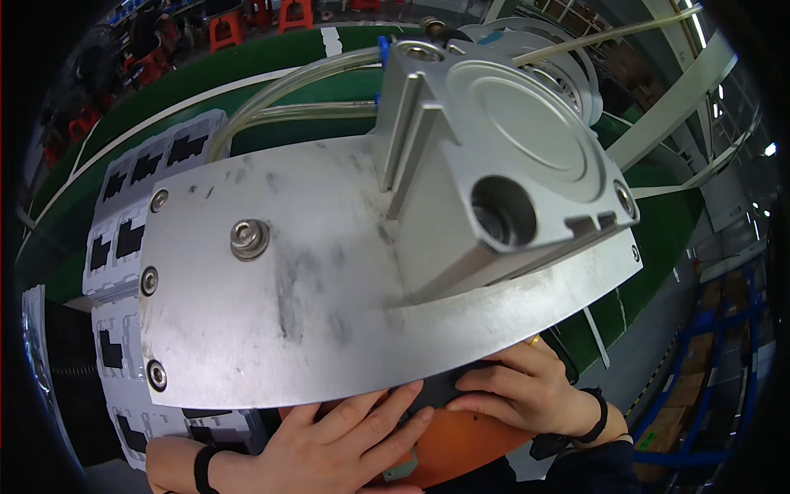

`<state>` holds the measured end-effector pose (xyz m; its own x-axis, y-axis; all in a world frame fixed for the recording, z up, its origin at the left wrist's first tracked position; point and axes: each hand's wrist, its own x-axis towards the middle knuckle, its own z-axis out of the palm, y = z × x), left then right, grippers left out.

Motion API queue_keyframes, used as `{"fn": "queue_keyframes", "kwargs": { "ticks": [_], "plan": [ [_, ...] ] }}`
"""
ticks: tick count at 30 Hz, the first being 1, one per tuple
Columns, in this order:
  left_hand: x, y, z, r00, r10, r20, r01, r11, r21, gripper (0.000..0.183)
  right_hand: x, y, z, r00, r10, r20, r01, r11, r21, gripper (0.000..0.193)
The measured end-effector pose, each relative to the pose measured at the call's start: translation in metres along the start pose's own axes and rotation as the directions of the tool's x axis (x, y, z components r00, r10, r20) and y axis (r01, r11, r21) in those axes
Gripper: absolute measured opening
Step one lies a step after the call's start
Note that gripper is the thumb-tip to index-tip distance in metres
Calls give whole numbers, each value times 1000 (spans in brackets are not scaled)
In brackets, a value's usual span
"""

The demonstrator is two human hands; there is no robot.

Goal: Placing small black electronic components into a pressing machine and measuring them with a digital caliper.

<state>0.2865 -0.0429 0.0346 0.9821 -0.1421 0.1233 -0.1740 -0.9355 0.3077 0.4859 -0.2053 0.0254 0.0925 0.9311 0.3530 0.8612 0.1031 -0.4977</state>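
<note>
Below the front edge of a silvery metal plate [271, 337], my left hand [354, 436] lies with its fingers stretched out and apart. Its fingertips reach the near side of a dark flat piece [440, 391], mostly hidden by the plate and hands. On the other side, my right hand [527, 391] has its fingers bent and drawn together at the dark piece's right edge. An orange surface [469, 445] shows under both hands, with a small pale green part [401, 469] by the left hand. A block-shaped metal air cylinder [436, 222] stands on the plate.
Stacked light grey trays [119, 317] with dark parts in their pockets stand at the left. Clear air hoses [304, 82] run from the cylinder. Behind lies a green work surface [329, 136]. Red stools [224, 31] are far back; blue shelving [716, 387] holds boxes at right.
</note>
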Motion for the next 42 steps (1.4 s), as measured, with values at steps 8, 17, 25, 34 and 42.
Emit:
{"fn": "queue_keyframes", "kwargs": {
  "ticks": [8, 17, 25, 34, 42],
  "plan": [
    [-2, 2, -1, 1000, -17, 16, 16, 999, 28, 62, -1, -2, -1, 1000, 23, 16, -24, 999, 30, 21],
    [-1, 2, -3, 998, -47, 34, 51, 989, -140, 67, -1, -2, 1, 999, 36, 10, -37, 999, 39, 22],
    [-1, 3, -1, 999, -26, -34, 22, 993, -117, 66, 1, -2, -1, 1000, 3, -8, -3, 1000, 18, 23],
    [-2, 3, 1, 999, -27, -41, 23, 994, -111, 65, 1, -3, -1, 1000, 12, 13, -13, 999, 35, 23],
    [-1, 3, -1, 1000, -12, -4, 12, 1000, -2, 63, 3, -4, -2, 1000, 14, 3, -14, 999, 42, 24]
  ]
}}
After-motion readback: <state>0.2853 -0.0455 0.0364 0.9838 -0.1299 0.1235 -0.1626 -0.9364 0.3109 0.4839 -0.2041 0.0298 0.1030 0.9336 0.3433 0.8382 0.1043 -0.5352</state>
